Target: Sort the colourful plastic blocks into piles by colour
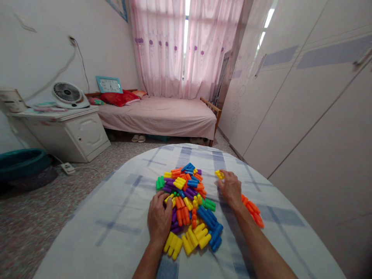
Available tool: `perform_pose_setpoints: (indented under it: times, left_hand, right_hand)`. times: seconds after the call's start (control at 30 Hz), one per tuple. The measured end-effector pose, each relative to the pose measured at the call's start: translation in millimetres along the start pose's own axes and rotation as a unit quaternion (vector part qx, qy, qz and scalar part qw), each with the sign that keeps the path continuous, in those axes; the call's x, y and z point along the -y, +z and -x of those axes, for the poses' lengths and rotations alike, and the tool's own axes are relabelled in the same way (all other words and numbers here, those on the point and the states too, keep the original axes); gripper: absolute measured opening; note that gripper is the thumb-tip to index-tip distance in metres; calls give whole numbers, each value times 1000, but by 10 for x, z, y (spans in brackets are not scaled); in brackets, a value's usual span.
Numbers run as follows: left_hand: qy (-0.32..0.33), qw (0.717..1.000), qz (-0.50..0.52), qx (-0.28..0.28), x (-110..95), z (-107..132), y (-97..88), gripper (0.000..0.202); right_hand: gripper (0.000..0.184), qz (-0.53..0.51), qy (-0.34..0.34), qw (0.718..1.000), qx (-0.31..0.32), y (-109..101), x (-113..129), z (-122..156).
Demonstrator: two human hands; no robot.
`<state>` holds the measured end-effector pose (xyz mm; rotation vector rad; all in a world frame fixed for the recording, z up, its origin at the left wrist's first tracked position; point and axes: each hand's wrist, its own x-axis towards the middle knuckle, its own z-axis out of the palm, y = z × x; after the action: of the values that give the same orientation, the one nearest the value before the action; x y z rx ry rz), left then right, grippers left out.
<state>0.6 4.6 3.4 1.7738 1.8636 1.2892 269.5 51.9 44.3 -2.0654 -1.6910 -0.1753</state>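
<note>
A pile of plastic toy blocks [183,215] in yellow, orange, blue, purple and green lies on the cloth-covered table, each shaped like joined rounded pegs. At the pile's left edge, my left hand [159,217] has thumb and forefinger closed around a yellow block [169,198]. To the right of the pile, my right hand [231,188] pinches a small yellow block [219,174] by its fingertips, just above the cloth. Orange blocks [252,211] lie apart from the pile, beside my right wrist, which partly covers them.
The round table [116,217] has a white and blue checked cloth. Beyond it stand a bed [162,116] and a white cabinet [84,135] carrying a fan [68,93]. A wardrobe [290,97] rises at the right; a teal basin [23,162] is at the left.
</note>
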Motion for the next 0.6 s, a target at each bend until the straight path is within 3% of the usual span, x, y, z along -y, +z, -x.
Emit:
perform_pose_setpoints:
  times: [0.1,0.23,0.6]
  left_hand:
    - [0,1000,-2,-4,-12,-1,-6,26]
    - [-3,1000,0,2,-4,3,-7,26]
    - [-6,1000,3,5,19,9,18,26]
  right_hand:
    - [36,58,32,997,37,-79,-177,6]
    - [39,59,8,994,90,-55,-273,59]
    - [48,72,-17,994,81,148,-277,-231]
